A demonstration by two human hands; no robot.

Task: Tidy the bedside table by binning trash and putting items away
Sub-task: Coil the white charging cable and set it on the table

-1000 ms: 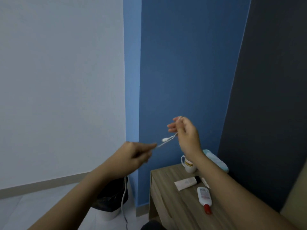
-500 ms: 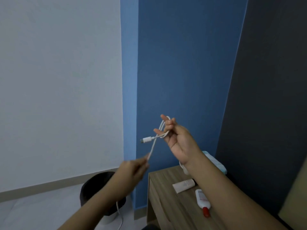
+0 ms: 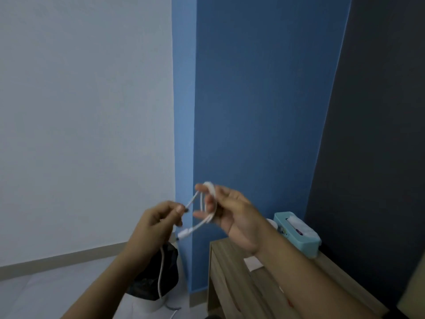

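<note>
Midair, the white cable [image 3: 208, 203] sat looped around the fingers [image 3: 209, 204] of the right hand [image 3: 232, 215], raised in front of the blue wall [image 3: 253, 111]; several turns wrapped those fingers, which stood spread and only partly curled, the coil resting on them rather than being clenched; one short end with a white plug [image 3: 185, 233] hung below the coil. Left hand [image 3: 158, 224] closed, thumb and forefinger pinching the cable just beside the coil; the free length dropped from under that hand, passing in front of the bin [image 3: 156, 279] and reaching toward the floor [image 3: 46, 293]. Bin stood on the floor at the foot of the blue wall, lined with a dark bag, just left of the bedside table [image 3: 230, 284]. Bedside table wooden, below the right forearm; on its far edge a teal tissue box [image 3: 299, 236] near the dark wall [image 3: 379, 134]; a white tube [image 3: 253, 263] lay on the tabletop, partly hidden by the wrist; a white rounded object beside the box too hidden to identify. Pale wall [image 3: 80, 111] to the left.
</note>
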